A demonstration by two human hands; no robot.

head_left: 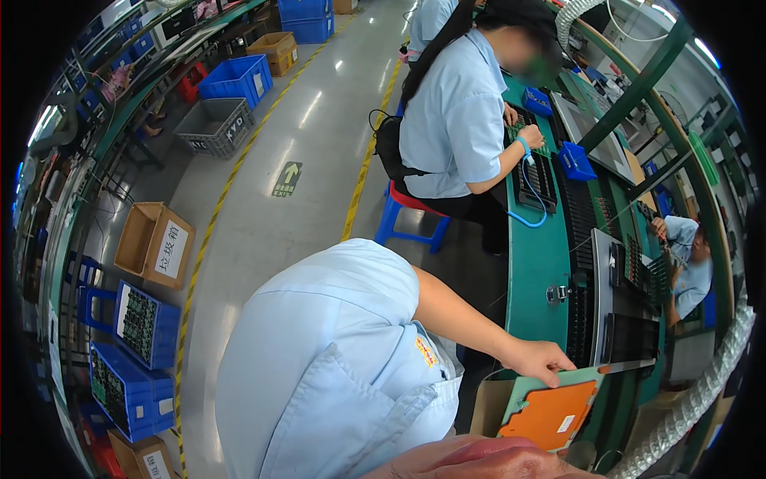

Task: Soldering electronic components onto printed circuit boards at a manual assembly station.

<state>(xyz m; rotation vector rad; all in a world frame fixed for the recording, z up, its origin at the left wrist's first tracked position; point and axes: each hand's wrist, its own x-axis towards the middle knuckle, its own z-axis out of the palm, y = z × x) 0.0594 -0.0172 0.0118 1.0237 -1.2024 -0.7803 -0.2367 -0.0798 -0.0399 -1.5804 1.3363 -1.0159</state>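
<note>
My left arm, in a light blue sleeve, reaches toward the green workbench. My left hand (pixel 544 361) is closed on the top edge of a flat green and orange panel (pixel 550 417), with the thumb over its near face. The panel stands tilted, and its orange face carries a small white label. A thin grey strip (pixel 628 366) projects from behind its upper corner; I cannot tell whether it is attached. Behind the panel part of a brown cardboard box (pixel 488 409) shows. My right hand is out of view.
Along the green bench (pixel 536 295) run dark tray rails and a screen (pixel 630 339). A co-worker (pixel 459 120) sits on a red and blue stool (pixel 411 215), handling a circuit board. A silver duct (pixel 690 419) hangs at right. Blue bins (pixel 132 391) line the aisle's left side.
</note>
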